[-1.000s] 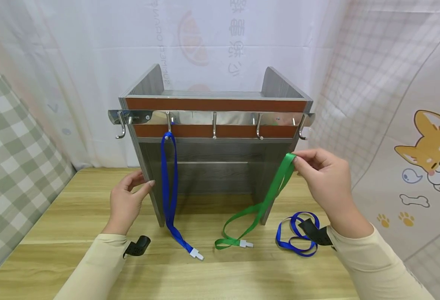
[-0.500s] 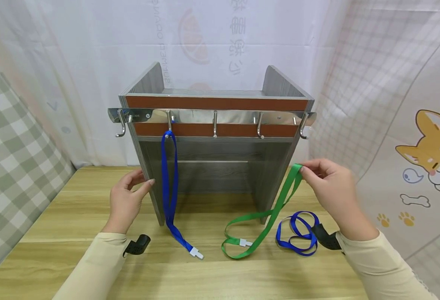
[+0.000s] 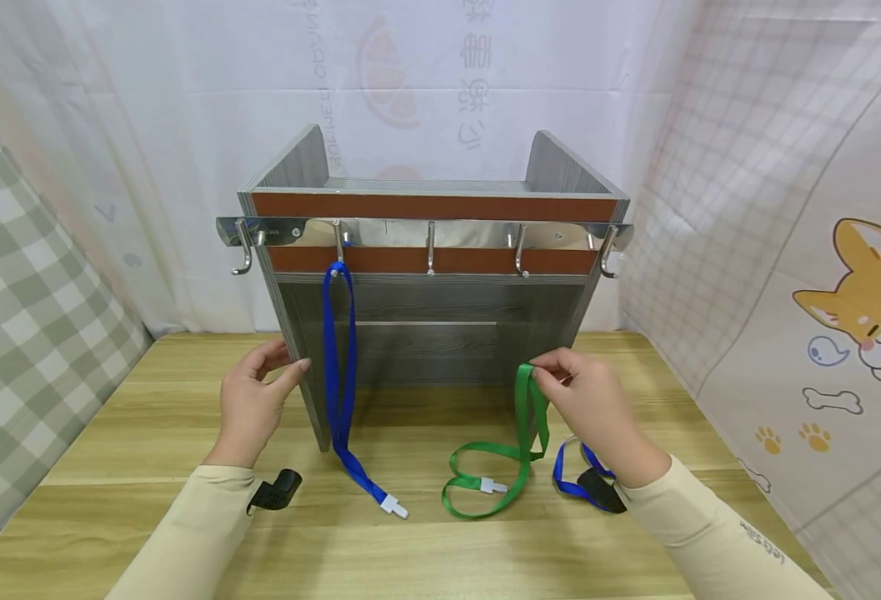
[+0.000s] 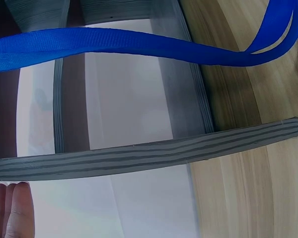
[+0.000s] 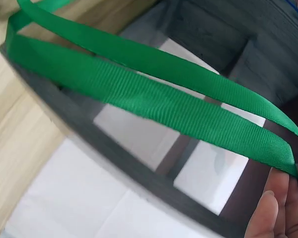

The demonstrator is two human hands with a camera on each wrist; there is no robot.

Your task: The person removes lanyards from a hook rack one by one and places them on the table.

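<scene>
My right hand (image 3: 592, 408) pinches the top of a green lanyard (image 3: 524, 425) beside the right panel of a grey shelf (image 3: 425, 302). The lanyard's lower end, with a white clip (image 3: 492, 486), lies looped on the table. In the right wrist view two green strands (image 5: 154, 99) run from my fingertips. My left hand (image 3: 251, 408) holds the front edge of the shelf's left side panel (image 3: 307, 392), thumb in front. A blue lanyard (image 3: 341, 367) hangs from the second hook (image 3: 338, 242) from the left, its white clip (image 3: 393, 506) at the table. Another blue lanyard (image 3: 569, 483) lies partly behind my right wrist.
A metal hook rail (image 3: 387, 232) spans the shelf's front, with bare hooks in the middle, on the right and at the far left. The wooden table (image 3: 410, 558) stretches in front. Curtains (image 3: 185, 167) close off the back and sides.
My right hand first drew the green lanyard down and right, then moved left and lower with it. The strap's loop on the table has shifted. My left hand stays on the panel.
</scene>
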